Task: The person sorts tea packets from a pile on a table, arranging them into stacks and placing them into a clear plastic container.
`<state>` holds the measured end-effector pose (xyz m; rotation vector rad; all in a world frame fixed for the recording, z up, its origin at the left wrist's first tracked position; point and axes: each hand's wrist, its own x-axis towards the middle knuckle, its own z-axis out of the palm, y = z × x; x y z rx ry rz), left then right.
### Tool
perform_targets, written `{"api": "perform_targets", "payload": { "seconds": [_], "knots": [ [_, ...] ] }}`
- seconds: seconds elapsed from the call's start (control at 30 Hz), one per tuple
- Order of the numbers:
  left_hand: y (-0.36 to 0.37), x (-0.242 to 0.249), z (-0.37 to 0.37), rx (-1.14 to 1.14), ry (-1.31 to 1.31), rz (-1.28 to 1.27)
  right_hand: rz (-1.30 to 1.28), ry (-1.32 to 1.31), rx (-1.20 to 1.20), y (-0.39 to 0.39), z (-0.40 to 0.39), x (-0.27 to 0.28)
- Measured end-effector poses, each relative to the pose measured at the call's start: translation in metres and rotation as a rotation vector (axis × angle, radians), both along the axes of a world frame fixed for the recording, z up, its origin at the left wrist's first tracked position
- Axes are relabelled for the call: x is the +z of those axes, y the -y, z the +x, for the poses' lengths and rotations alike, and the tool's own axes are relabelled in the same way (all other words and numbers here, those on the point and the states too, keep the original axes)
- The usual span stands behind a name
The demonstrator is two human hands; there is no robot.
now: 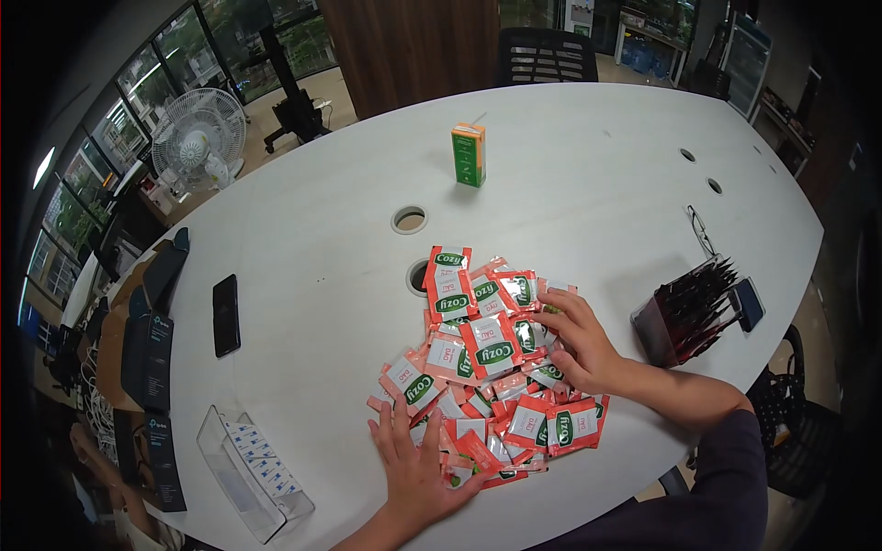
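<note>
A loose heap of red-and-white sachets [491, 346] with green "Cozy" labels lies on the white table [322, 367] in front of me. My left hand [418, 468] rests at the heap's near left edge, fingers spread over several sachets. On the right side of the heap, my right hand [581, 342] touches the sachets with its fingers apart and slightly bent. Neither hand has a sachet gripped. Parts of the lower sachets are hidden under others and under my fingers.
Beyond the heap stands a green drink carton [469, 156] with a straw. A phone [225, 315] and a clear plastic holder [253, 477] lie left. A pen box [684, 317] and glasses [701, 230] are right. Dark boxes [158, 363] line the left edge, where another person's arm shows.
</note>
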<state>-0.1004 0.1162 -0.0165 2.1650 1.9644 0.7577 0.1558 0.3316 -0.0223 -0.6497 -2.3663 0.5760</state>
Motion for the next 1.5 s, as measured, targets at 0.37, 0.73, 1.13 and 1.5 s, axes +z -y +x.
{"api": "perform_targets", "payload": {
  "seconds": [0.37,0.73,1.13,1.5],
  "knots": [
    [0.025,0.049,-0.035,0.431,-0.312,0.293,0.063,-0.062,0.011,0.002,-0.001,0.004],
    [0.182,-0.033,-0.037,1.369,-0.333,0.294,0.031,-0.126,0.091,0.007,0.006,0.008],
    [0.190,-0.031,-0.093,1.265,0.089,0.446,-0.015,-0.132,0.093,0.007,0.007,0.002],
    [0.137,-0.017,-0.042,1.147,0.238,0.362,-0.082,-0.112,0.071,0.010,0.004,0.002]
  ]
}}
